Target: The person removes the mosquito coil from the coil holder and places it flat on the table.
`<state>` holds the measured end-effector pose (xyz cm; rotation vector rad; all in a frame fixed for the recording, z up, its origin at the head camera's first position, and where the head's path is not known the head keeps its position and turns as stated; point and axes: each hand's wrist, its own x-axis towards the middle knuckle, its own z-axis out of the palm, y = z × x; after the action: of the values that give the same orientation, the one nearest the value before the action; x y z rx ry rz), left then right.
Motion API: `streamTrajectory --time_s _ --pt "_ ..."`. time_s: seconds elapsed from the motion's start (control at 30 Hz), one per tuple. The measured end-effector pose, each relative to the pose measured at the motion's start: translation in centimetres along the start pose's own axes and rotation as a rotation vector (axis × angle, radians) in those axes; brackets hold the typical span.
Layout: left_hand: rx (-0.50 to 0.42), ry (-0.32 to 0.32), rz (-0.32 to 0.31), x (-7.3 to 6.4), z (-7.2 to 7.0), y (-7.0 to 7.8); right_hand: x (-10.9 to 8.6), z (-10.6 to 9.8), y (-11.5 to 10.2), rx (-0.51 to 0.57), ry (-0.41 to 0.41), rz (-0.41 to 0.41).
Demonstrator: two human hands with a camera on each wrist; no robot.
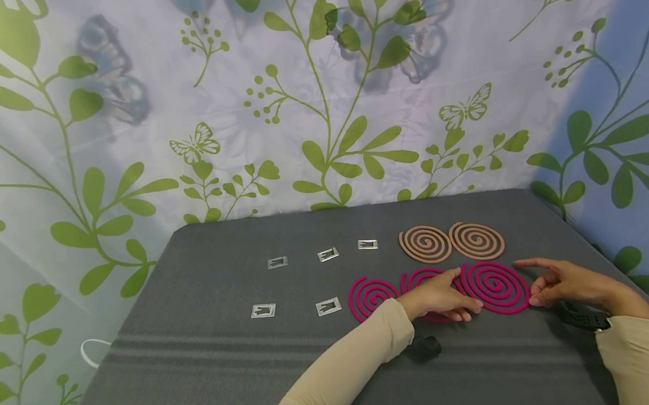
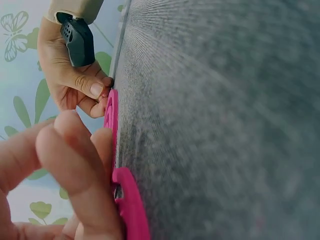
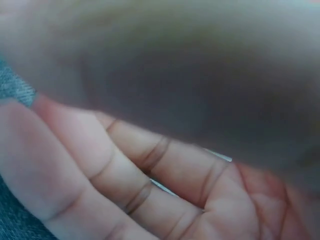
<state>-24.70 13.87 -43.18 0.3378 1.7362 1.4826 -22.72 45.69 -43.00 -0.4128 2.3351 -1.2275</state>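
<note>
Three pink mosquito coils lie in a row on the grey table; the rightmost pink coil [image 1: 494, 286] is flat between the two hands. My left hand [image 1: 440, 295] reaches over the middle pink coil [image 1: 415, 278], partly hiding it, with its fingertips at the left edge of the rightmost one. At that coil's right edge is my right hand [image 1: 564, 285], its index finger extended along the far side and its thumb near the lower edge. The left pink coil [image 1: 373, 298] lies beside the left wrist. In the left wrist view, the left fingers [image 2: 75, 165] are loosely bent beside a pink coil [image 2: 132, 205].
Two brown coils [image 1: 425, 244] lie side by side behind the pink ones. Several small metal coil stands [image 1: 328, 306] are spread over the left and middle of the grey table [image 1: 212, 364]. A leaf-patterned curtain [image 1: 217, 110] hangs behind.
</note>
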Motion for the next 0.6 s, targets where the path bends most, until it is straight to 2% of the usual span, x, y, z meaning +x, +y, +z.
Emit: streamTrajectory --time_s 0.2,0.4,0.5,0.6 --pt "0.034 -0.051 0.104 -0.8 -0.9 0.0 0.2 -0.1 -0.5 -0.021 0.025 0.106" --pt "0.122 -0.112 0.225 -3.4 -2.8 0.2 0.2 -0.1 -0.7 0.011 0.093 0.150" --pt "0.263 -0.103 0.307 -5.4 -4.2 0.3 0.2 0.3 -0.6 0.004 0.207 0.100" --pt "0.484 -0.026 0.417 -8.2 -6.2 0.6 0.2 0.9 -0.4 -0.042 0.399 -0.001"
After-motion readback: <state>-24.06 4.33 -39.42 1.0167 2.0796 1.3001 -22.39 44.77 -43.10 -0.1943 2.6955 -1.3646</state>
